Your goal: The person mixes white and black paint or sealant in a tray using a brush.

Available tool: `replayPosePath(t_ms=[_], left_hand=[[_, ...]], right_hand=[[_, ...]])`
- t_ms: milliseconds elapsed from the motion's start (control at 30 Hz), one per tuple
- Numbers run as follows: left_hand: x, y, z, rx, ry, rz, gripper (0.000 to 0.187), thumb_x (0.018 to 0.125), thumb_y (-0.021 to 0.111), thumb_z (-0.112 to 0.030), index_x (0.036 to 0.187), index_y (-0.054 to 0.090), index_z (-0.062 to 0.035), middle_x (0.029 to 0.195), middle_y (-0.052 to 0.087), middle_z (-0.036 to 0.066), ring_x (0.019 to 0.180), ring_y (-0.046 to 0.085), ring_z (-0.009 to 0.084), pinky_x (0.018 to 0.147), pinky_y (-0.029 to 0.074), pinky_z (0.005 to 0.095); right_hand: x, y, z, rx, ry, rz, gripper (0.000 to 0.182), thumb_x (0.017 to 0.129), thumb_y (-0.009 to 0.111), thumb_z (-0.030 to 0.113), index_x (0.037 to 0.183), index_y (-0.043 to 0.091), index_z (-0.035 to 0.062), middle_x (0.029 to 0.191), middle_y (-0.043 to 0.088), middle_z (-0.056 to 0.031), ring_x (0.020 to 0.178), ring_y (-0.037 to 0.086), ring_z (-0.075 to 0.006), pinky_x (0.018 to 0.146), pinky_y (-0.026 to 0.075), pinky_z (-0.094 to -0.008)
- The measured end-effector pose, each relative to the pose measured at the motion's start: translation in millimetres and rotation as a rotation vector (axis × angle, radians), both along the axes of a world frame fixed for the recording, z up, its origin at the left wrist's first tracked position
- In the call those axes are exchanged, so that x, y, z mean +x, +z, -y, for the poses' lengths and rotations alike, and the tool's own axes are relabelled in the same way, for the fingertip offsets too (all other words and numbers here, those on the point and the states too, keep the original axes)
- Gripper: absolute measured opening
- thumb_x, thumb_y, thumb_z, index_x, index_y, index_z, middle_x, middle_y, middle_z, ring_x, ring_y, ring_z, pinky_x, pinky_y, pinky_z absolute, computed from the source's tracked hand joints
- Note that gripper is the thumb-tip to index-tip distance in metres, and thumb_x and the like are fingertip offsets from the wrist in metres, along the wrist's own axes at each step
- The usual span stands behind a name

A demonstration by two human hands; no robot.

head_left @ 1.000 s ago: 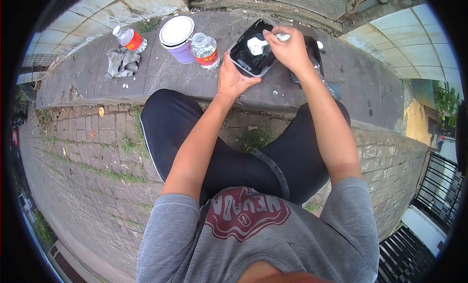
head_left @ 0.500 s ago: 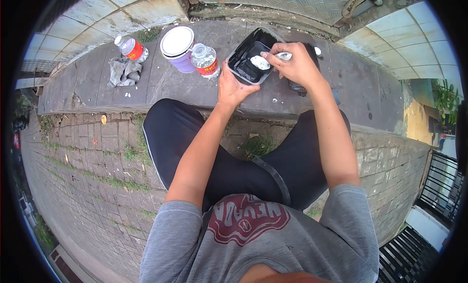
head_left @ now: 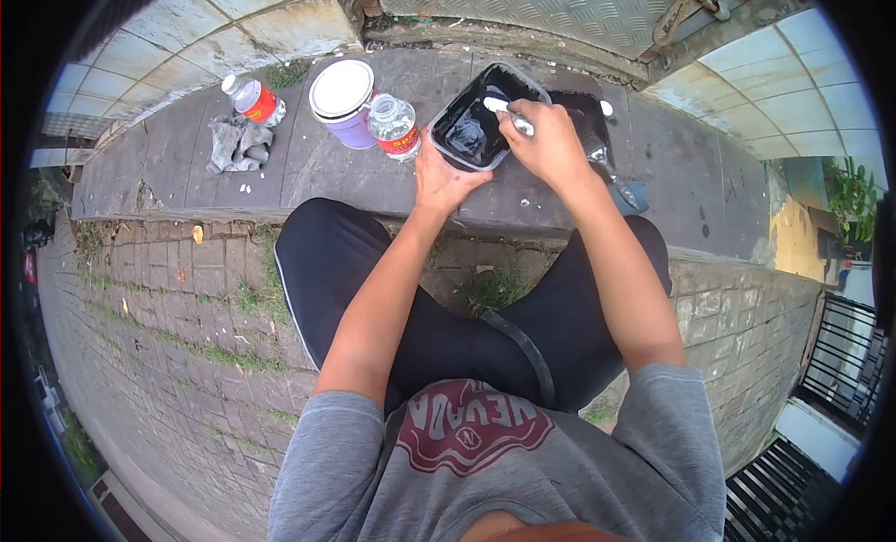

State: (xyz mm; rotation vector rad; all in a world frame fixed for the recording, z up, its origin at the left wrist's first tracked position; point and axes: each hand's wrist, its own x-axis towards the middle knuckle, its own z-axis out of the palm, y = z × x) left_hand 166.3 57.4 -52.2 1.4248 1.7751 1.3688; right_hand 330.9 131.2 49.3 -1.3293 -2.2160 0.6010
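My right hand (head_left: 546, 145) pinches a small white spoon-like tool (head_left: 497, 104) over a black plastic container (head_left: 450, 156). Its pale tip is above the inside of the container, and its other end shows below my fingers. What it is exactly, I cannot make out. Inside, the container is dark and glossy, with a thin whitish smear on the bottom. My left hand (head_left: 443, 176) grips the container's near left side, thumb along the front edge. Just left of that hand stands an uncapped clear bottle (head_left: 394, 129) with a red label.
A lilac tub with a white lid (head_left: 342, 91), a capped bottle (head_left: 254, 100) and a crumpled grey cloth (head_left: 238, 145) sit leftward on the dark tiled ledge (head_left: 308, 183). A second black tray (head_left: 586, 117) lies right, a blue-grey-ended object (head_left: 627, 196) by it. Behind is a metal plate (head_left: 532, 19).
My right hand has shifted slightly left and down, and the tool has turned in it. The large white patch seen over the container shows smaller now. My left hand keeps its hold.
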Motion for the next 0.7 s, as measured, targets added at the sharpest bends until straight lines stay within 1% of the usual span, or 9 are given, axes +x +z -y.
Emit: replayPosePath(t_ms=[100, 200, 300, 333, 400, 500, 567, 600, 700], left_hand=[[0.7, 1.0, 0.0, -0.027, 0.004, 0.018, 0.102, 0.048, 0.097, -0.028, 0.134, 0.048, -0.002, 0.126, 0.065, 0.02, 0.119, 0.065, 0.0362, 0.103, 0.052, 0.0447], [1.6, 4.3, 0.2, -0.045, 0.006, 0.042, 0.1, 0.05, 0.096, -0.03, 0.133, 0.048, -0.0014, 0.124, 0.066, 0.02, 0.117, 0.066, 0.0361, 0.102, 0.052, 0.0449], [-0.1, 0.5, 0.5, -0.027, -0.009, 0.0, 0.102, 0.049, 0.096, -0.032, 0.133, 0.047, -0.0015, 0.125, 0.066, 0.02, 0.117, 0.066, 0.0368, 0.103, 0.052, 0.0456], [-0.1, -1.1, 0.1, -0.02, -0.014, 0.0, 0.103, 0.049, 0.096, -0.032, 0.133, 0.047, -0.0015, 0.125, 0.066, 0.02, 0.117, 0.066, 0.037, 0.103, 0.052, 0.0458], [0.6, -2.8, -0.2, -0.016, -0.018, -0.031, 0.105, 0.048, 0.097, -0.033, 0.134, 0.046, -0.0017, 0.125, 0.066, 0.02, 0.118, 0.066, 0.0374, 0.103, 0.052, 0.0459], [0.4, -2.3, 1.0, -0.079, -0.023, -0.008, 0.108, 0.047, 0.098, -0.026, 0.138, 0.045, -0.0028, 0.129, 0.062, 0.019, 0.121, 0.064, 0.0377, 0.105, 0.051, 0.0444], [1.2, -1.0, 0.6, -0.084, -0.015, -0.001, 0.106, 0.048, 0.097, -0.031, 0.136, 0.045, -0.0017, 0.126, 0.065, 0.02, 0.119, 0.065, 0.0377, 0.103, 0.052, 0.0456], [2.1, 1.2, 0.2, -0.085, -0.01, 0.003, 0.104, 0.049, 0.097, -0.033, 0.134, 0.045, -0.0012, 0.125, 0.066, 0.021, 0.118, 0.066, 0.0377, 0.102, 0.052, 0.0462], [5.0, 7.0, -0.5, -0.115, -0.014, 0.039, 0.104, 0.049, 0.097, -0.034, 0.134, 0.046, -0.001, 0.125, 0.066, 0.021, 0.117, 0.067, 0.0374, 0.101, 0.053, 0.0457]], right_hand=[[-5.1, -8.7, 9.7, -0.056, 0.063, -0.042, 0.029, 0.09, 0.074, 0.021, 0.104, 0.075, -0.0044, 0.092, 0.072, -0.0271, 0.089, 0.071, -0.0451, 0.08, 0.057, -0.0444], [4.4, -9.0, 12.0, -0.064, 0.197, -0.09, 0.025, 0.089, 0.074, 0.018, 0.103, 0.074, -0.0037, 0.09, 0.073, -0.0253, 0.087, 0.071, -0.0435, 0.08, 0.057, -0.0424], [16.9, 0.2, 5.7, -0.154, 0.254, -0.043, 0.022, 0.088, 0.074, 0.015, 0.1, 0.074, -0.0026, 0.086, 0.072, -0.0236, 0.084, 0.072, -0.0418, 0.078, 0.057, -0.04], [19.3, 8.5, 5.2, -0.179, 0.187, 0.0, 0.02, 0.088, 0.074, 0.015, 0.098, 0.074, -0.0015, 0.084, 0.071, -0.0234, 0.081, 0.071, -0.0415, 0.075, 0.055, -0.0386], [19.4, 14.7, 3.3, -0.173, 0.114, 0.004, 0.019, 0.088, 0.074, 0.015, 0.097, 0.074, -0.0015, 0.083, 0.07, -0.024, 0.08, 0.071, -0.0419, 0.073, 0.055, -0.0388], [18.6, 4.9, 0.2, -0.085, 0.059, 0.008, 0.019, 0.089, 0.073, 0.016, 0.098, 0.074, -0.0007, 0.083, 0.069, -0.0253, 0.08, 0.07, -0.043, 0.072, 0.055, -0.0405], [12.6, 2.2, -0.2, -0.064, -0.005, 0.018, 0.019, 0.089, 0.073, 0.017, 0.099, 0.074, -0.0004, 0.084, 0.07, -0.0255, 0.082, 0.07, -0.0432, 0.073, 0.055, -0.0409], [12.1, -1.5, -1.6, -0.068, -0.004, 0.006, 0.02, 0.089, 0.074, 0.017, 0.099, 0.075, -0.0002, 0.086, 0.071, -0.0247, 0.084, 0.07, -0.0434, 0.074, 0.055, -0.0409], [17.2, -1.7, -4.4, -0.026, 0.157, -0.043, 0.021, 0.089, 0.074, 0.018, 0.1, 0.075, -0.0003, 0.086, 0.072, -0.0232, 0.083, 0.071, -0.0422, 0.075, 0.056, -0.0404]])
